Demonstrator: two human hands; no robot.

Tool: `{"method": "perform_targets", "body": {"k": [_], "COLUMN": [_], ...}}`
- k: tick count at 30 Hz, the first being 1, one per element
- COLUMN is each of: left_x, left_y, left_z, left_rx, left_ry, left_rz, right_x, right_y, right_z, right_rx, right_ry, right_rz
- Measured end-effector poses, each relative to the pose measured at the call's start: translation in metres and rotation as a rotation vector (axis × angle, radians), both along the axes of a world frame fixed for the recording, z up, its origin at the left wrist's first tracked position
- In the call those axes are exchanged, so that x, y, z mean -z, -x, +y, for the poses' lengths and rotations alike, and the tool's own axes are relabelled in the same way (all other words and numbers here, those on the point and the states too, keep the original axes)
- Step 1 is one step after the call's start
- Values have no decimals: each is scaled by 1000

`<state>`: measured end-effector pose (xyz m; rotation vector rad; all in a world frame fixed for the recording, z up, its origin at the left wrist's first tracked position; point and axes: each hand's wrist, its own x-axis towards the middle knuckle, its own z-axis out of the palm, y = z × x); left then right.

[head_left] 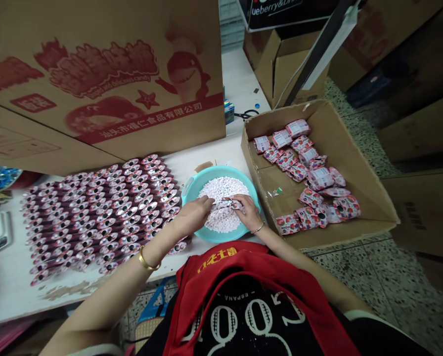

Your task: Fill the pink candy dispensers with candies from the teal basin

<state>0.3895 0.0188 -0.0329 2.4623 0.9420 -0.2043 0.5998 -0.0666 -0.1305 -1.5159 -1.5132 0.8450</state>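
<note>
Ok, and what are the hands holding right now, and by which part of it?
The left hand and right hand seem to hold one small pink-and-silver packet by its two ends, in their fingertips, above a teal basin.

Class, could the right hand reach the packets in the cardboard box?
Probably yes: the right hand sits beside the cardboard box, and only its low wall lies between the hand and the packets.

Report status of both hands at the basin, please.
Left hand, right hand on candy tube above teal basin. White candies in basin. Rows of tubes at left.
</note>
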Motion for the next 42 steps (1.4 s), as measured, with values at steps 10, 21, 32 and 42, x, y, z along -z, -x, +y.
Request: {"method": "perform_targets", "body": {"k": [10, 21, 32, 42], "left_x": [-45, 7, 99, 115], "left_y": [-21, -18, 80, 104], "left_z": [2, 54, 223, 204], "left_rx": [79, 23, -420, -537], "left_ry": [-188, -35, -301, -308], "left_rz": [149, -304, 225, 1], "right_x": [6, -37, 27, 19], "right_y": [6, -25, -235, -226], "right_z": [0, 39, 91, 88], "right_rx": [4, 7, 236, 337], "right_ry": [19, -61, 541, 713], "right_rz": [112, 45, -1011, -804]}}
